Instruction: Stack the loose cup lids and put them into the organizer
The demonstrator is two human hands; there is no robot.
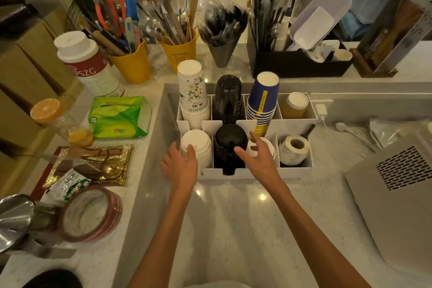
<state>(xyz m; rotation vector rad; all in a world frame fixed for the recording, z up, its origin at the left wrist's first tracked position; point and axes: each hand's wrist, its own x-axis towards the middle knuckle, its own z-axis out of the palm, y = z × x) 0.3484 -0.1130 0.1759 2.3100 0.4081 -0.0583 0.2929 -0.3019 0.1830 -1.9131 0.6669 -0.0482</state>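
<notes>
Gripping the white lids (196,145) in the organizer's (297,172) front-left corner, the left hand (180,166) curls; the right hand (259,156) hovers spread, holding nothing, beside the black lids (230,138).

Recorded: the plastic compartment organizer (257,173) is plain white, as is the stack of white dome lids (198,140), the stack of glossy dome lids (230,139) is solid black, the tall paper cups (192,91) are white with a green floral print, and the tapered paper cups (263,98) are navy with a yellow stripe.
</notes>
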